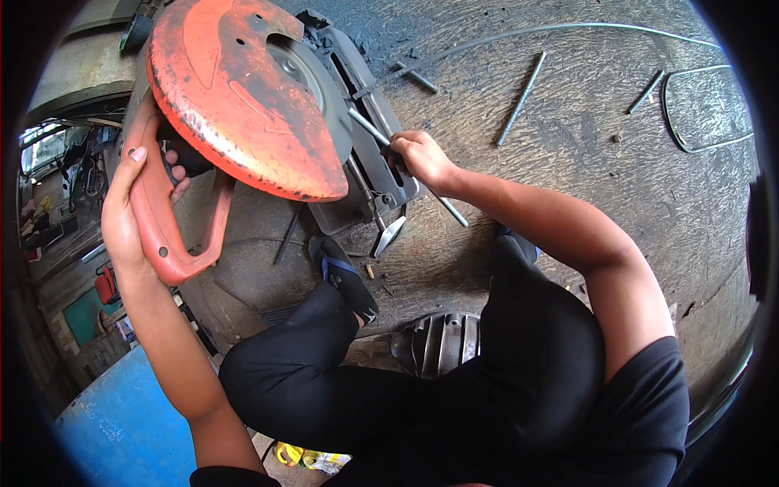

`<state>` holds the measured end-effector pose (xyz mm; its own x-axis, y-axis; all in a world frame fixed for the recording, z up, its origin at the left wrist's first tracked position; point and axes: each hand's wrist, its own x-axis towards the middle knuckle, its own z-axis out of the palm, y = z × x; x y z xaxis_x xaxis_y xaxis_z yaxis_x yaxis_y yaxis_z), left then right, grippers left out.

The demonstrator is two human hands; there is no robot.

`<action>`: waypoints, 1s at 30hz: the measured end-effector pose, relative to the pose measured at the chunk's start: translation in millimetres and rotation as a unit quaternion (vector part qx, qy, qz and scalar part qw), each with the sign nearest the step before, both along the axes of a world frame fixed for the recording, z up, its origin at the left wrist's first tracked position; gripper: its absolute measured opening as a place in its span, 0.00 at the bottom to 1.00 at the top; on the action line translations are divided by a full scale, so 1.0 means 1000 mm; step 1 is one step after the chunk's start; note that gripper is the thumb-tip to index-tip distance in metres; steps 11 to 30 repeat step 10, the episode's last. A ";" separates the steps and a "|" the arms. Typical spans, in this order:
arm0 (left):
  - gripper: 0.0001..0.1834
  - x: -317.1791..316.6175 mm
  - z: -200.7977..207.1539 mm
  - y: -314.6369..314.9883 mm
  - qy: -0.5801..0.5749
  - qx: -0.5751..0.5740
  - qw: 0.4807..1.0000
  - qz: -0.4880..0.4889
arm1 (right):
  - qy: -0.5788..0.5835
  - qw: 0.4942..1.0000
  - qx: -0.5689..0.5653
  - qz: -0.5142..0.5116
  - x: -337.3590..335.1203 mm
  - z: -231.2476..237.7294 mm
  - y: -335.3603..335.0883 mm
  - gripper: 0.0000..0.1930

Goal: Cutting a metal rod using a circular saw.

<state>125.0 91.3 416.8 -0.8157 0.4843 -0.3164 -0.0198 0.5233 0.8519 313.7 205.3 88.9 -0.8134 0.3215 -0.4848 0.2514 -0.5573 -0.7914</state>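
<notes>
The red handle [150, 207] of a chop saw is in the grip of my left hand [122, 203], its fingers wrapped through the loop and the thumb on top. A worn orange-red guard [243, 105] covers most of the saw's grey cutting disc [331, 114]. My right hand [422, 160] is closed around a thin metal rod [454, 213], which slants across the saw's dark base [398, 183] beside the disc. The rod's upper end lies close to the disc's edge; whether they touch, I cannot tell. Below the base juts a clamp crank [390, 234].
Several cut rods [521, 101] lie on the worn floor beyond my right arm. A long thin bar [560, 27] curves toward a bent rod [669, 122] at the right. Between my legs sits a ribbed metal part [442, 341]. A blue panel [134, 418] is at lower left.
</notes>
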 end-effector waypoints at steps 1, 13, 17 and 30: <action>0.27 0.001 0.000 0.001 0.006 0.006 1.000 0.002 | 0.000 1.000 0.000 0.001 0.000 0.002 0.000 0.17; 0.29 -0.002 0.001 -0.001 0.006 0.011 1.000 0.001 | 0.044 0.994 0.047 0.083 0.006 0.024 -0.008 0.11; 0.29 -0.002 0.001 -0.001 0.006 0.011 1.000 0.001 | 0.044 0.994 0.047 0.083 0.006 0.024 -0.008 0.11; 0.29 -0.002 0.001 -0.001 0.006 0.011 1.000 0.001 | 0.044 0.994 0.047 0.083 0.006 0.024 -0.008 0.11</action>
